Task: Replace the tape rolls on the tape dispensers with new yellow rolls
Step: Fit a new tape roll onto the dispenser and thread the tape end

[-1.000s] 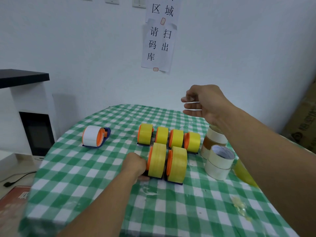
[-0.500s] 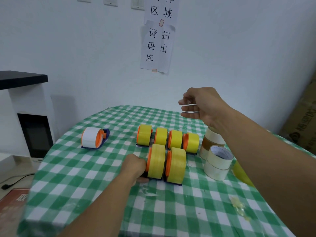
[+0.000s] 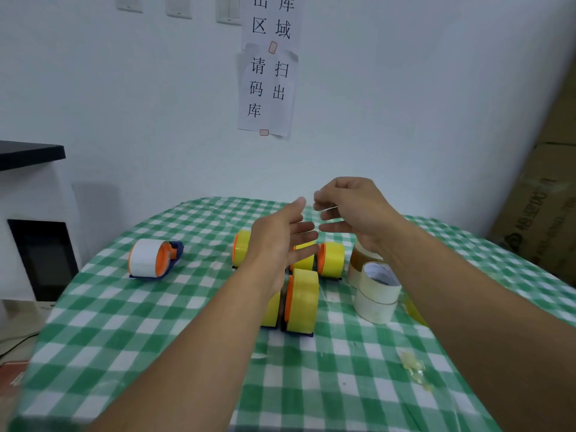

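The left hand [image 3: 280,235] hovers with fingers straight and released above the yellow-roll dispensers [image 3: 303,299] clustered mid-table. The right hand [image 3: 355,210], fingers curled, pinches a thin tape strip [image 3: 327,208] (barely visible). A white-roll dispenser [image 3: 149,259] stands apart on the left.

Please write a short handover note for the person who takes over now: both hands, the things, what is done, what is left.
Left hand: open, raised above the yellow-roll dispensers, holding nothing.
Right hand: raised, seems to pinch a thin clear tape strip.
Done: that group carries yellow rolls; old pale rolls are stacked at right.
To do: the white-roll dispenser, apart at left.
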`<state>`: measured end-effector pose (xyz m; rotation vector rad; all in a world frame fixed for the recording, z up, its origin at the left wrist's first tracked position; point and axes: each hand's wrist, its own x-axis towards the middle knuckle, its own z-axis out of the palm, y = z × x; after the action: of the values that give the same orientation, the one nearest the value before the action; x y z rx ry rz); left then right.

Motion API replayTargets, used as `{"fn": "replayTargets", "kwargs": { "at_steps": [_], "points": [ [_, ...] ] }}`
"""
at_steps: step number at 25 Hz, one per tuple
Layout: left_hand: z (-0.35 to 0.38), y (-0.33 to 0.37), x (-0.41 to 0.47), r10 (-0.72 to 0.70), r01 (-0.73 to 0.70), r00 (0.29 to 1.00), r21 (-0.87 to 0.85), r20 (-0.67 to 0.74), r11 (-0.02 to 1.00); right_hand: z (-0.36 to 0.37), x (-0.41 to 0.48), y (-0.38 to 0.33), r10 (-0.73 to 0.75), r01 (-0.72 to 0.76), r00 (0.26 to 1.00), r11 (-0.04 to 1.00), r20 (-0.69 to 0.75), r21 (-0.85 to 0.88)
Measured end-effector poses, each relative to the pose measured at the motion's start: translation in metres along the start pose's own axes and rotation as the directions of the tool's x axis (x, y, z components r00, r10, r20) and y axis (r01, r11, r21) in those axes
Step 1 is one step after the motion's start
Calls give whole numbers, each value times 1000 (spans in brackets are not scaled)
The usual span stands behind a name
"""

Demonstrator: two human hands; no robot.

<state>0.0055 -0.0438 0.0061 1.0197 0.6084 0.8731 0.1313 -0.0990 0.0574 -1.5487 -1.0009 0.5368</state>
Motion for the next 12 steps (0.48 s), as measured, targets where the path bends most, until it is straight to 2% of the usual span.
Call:
{"fn": "replayTargets", "kwargs": {
  "at_steps": [5,12],
  "points": [
    [21,-16,-3,-7,5,999,-47,-45,999,-3,-12,28,-19,19,998,1000,-57,12],
    [32,-19,-8,-107,112,993,-129,46,985,-18,-19,41,-76,79,996,994,-49,70]
  ]
}}
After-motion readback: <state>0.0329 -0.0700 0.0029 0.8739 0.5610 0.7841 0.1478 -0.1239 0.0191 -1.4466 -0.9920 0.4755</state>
